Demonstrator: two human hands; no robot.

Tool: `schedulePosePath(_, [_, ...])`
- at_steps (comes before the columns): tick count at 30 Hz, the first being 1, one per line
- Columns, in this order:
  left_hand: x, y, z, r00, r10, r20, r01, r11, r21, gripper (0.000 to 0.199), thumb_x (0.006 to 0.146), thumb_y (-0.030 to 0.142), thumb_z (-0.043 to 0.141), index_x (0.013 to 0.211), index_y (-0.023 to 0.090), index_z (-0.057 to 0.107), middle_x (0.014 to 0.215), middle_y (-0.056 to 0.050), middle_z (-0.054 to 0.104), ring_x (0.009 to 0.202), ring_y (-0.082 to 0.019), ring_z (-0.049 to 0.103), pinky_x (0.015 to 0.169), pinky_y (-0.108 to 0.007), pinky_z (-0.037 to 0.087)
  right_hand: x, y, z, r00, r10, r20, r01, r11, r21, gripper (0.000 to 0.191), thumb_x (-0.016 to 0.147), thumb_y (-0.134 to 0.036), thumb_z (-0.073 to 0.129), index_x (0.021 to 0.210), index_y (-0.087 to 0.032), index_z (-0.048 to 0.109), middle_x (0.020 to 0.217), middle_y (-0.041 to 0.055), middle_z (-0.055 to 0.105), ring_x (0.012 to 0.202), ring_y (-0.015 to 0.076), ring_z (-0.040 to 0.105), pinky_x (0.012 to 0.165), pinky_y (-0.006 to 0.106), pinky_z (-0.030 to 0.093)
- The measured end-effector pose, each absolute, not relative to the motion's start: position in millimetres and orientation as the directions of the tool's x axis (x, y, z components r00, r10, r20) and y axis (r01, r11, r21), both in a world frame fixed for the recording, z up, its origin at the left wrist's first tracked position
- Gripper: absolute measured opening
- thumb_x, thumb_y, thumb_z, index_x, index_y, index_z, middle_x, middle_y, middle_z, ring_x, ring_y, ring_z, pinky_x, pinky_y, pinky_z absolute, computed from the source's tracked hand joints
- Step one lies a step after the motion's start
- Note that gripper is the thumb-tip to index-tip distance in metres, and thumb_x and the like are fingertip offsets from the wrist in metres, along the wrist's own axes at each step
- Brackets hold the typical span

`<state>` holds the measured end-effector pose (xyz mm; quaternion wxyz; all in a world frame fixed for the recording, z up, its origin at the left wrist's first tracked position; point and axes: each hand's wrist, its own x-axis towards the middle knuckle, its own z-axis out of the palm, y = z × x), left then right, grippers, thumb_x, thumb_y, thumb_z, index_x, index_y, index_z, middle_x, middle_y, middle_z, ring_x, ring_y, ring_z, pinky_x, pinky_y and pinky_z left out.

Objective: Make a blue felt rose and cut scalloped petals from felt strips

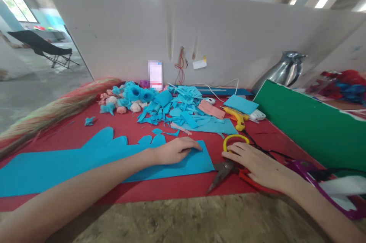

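My left hand (175, 151) rests on a long strip of blue crepe paper (80, 165), near its right end. Its fingers are bent together and press on the paper. My right hand (248, 159) lies over a pair of scissors (225, 172) with one yellow and one red handle. Its fingers are stretched out across the handles, and the thumb is hidden. The scissors' blades are spread apart on the red tabletop, one touching or under the paper's right corner. Behind the strip lie rounded blue paper petals (103, 138).
Blue paper scraps (183, 107) and paper flowers (134, 94) heap up at the back. A yellow glue gun (237, 117) lies to their right. A green board (311, 125) and a steel jug (286, 69) stand at the right. A phone (155, 75) leans on the back panel.
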<state>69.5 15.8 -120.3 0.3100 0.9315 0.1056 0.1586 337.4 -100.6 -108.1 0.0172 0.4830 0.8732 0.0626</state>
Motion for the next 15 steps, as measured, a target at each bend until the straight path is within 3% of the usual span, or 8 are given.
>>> schedulePosePath(9, [68.3,11.5,-117.1,0.937,0.263,0.23,0.088,-0.815,0.572,0.03,0.09,0.016,0.035,0.113,0.013,0.055,0.117,-0.01,0.058,0.111,-0.018,0.051,0.1,-0.031,0.038,331.1,-92.6,-107.3,-0.533,0.845,0.036,0.842,0.526,0.115,0.07,0.054,0.004,0.043,0.118,-0.022,0.052,0.113,0.008,0.054,0.105,0.0243,0.049,0.087,0.042,0.045])
schedulePosePath(15, [68.9,4.9,-111.7,0.97,0.154,0.186,0.074,-0.923,0.378,0.04,0.091,0.029,0.04,0.125,0.009,0.045,0.131,-0.013,0.047,0.122,-0.023,0.04,0.106,-0.035,0.032,335.0,-97.2,-106.8,-0.535,0.844,0.025,0.841,0.53,0.108,0.07,0.055,0.004,0.041,0.118,-0.022,0.052,0.113,0.0085,0.054,0.105,0.0256,0.049,0.085,0.044,0.046])
